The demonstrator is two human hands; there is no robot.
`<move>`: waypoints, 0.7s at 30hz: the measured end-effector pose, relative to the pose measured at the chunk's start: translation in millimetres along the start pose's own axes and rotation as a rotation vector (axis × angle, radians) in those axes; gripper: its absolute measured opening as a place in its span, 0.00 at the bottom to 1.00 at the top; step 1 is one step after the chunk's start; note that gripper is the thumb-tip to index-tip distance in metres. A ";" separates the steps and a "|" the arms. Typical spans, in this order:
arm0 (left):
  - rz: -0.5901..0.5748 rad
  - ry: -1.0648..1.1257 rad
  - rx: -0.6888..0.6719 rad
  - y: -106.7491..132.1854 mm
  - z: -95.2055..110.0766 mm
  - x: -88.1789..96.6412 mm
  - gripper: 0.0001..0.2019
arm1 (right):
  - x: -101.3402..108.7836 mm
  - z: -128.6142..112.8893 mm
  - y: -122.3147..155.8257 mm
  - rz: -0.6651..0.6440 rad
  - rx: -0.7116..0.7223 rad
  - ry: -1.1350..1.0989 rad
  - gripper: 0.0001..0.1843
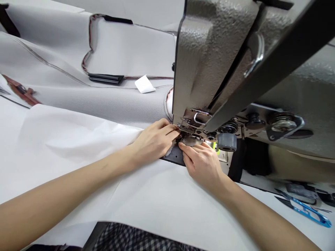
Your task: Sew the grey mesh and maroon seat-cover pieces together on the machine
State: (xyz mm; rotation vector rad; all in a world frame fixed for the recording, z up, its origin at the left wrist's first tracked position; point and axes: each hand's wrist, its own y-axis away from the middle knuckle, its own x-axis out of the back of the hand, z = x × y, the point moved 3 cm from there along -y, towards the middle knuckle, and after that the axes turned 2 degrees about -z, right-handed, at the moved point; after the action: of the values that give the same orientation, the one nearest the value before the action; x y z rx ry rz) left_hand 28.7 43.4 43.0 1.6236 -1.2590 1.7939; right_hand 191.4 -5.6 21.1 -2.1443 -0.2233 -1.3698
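Observation:
Under the head of a sewing machine [209,62], both of my hands are close to the needle area. My left hand [158,139] is on the left, its fingers bent and pressed together beside the presser foot. A small grey edge with a jagged outline [170,150] shows below its fingers. From the right, my right hand [202,158] reaches in with its index fingertip pressed down near the foot and the other fingers curled. A dark grey flat surface [176,156] with small holes lies between the hands. Whatever the fingertips pinch is mostly hidden.
A large white sheet [78,136] spreads under my left arm. Behind it lies grey sewn fabric [104,101] with black strips and a small white tag [145,84]. Blue-handled thread snips [309,211] rest at the right. A tension knob [227,141] juts out above my right hand.

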 end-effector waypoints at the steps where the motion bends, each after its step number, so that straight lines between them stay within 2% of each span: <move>1: 0.046 0.017 0.009 0.0 -0.5 1.4 0.11 | 0.1 -0.4 0.2 -0.007 -0.003 -0.004 0.15; 4: 0.100 0.044 0.010 -0.6 -1.0 4.1 0.10 | 0.7 -1.1 0.0 -0.018 -0.015 -0.003 0.15; 11: 0.107 0.079 -0.055 2.0 1.7 9.3 0.10 | 3.3 -2.2 -1.7 -0.014 -0.014 0.008 0.16; 21: 0.076 0.105 -0.011 3.3 1.3 6.0 0.11 | 0.5 0.2 3.3 -0.062 -0.058 -0.023 0.16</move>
State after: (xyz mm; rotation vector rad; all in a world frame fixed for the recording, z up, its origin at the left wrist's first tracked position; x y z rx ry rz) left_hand 25.4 39.2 47.4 1.4731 -1.2958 1.8884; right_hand 193.2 -8.3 20.3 -2.2190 -0.2642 -1.4023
